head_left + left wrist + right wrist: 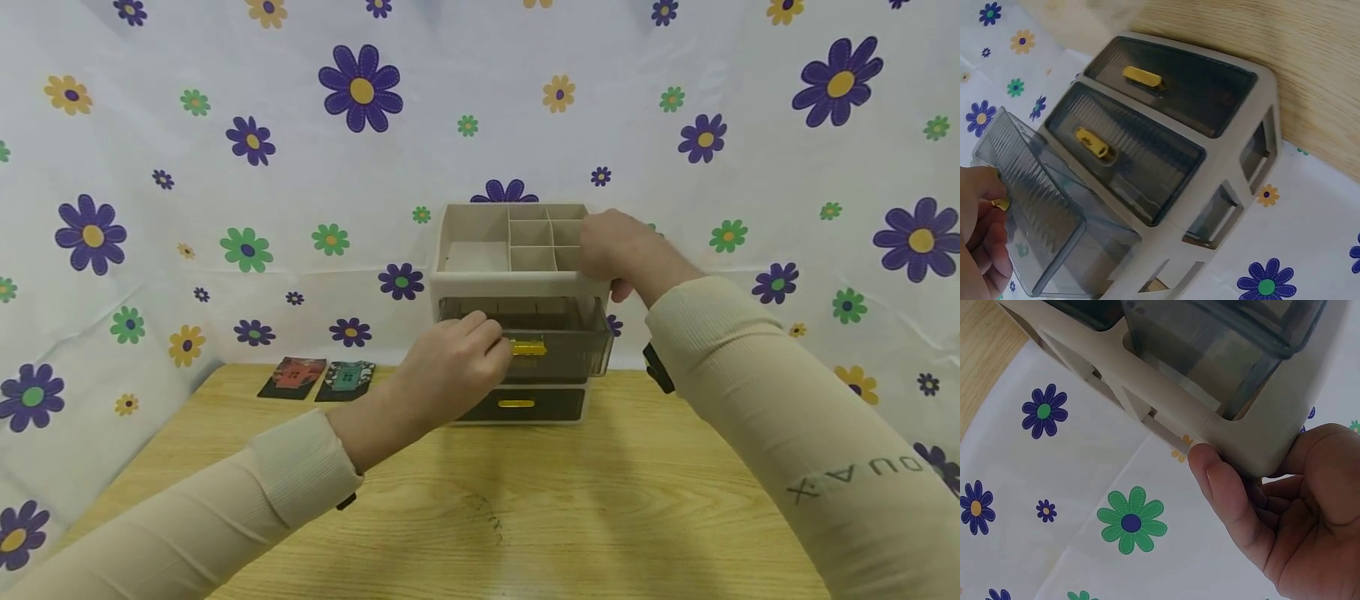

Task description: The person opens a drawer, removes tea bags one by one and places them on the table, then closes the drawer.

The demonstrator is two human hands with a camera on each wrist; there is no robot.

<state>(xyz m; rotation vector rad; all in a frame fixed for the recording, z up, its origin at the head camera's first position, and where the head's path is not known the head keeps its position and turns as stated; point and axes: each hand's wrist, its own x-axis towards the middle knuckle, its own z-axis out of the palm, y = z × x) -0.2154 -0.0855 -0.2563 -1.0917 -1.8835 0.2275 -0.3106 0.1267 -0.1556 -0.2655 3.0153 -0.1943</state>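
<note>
A cream desktop drawer organizer [521,285] stands on the table, with an open tray of compartments on top. Its top drawer [570,354], smoky and see-through, is pulled part of the way out; two lower drawers stay closed in the left wrist view. My left hand [461,358] pinches the yellow handle [531,347] of that top drawer between thumb and fingers. My right hand [618,250] grips the organizer's upper right corner, thumb and fingers wrapped round its edge, as the right wrist view shows. I see nothing inside the pulled-out drawer.
Two dark patterned packets, a red one [295,377] and a teal one [346,380], lie at the table's back left. A flower-printed cloth [465,67] hangs behind the wooden table [420,517].
</note>
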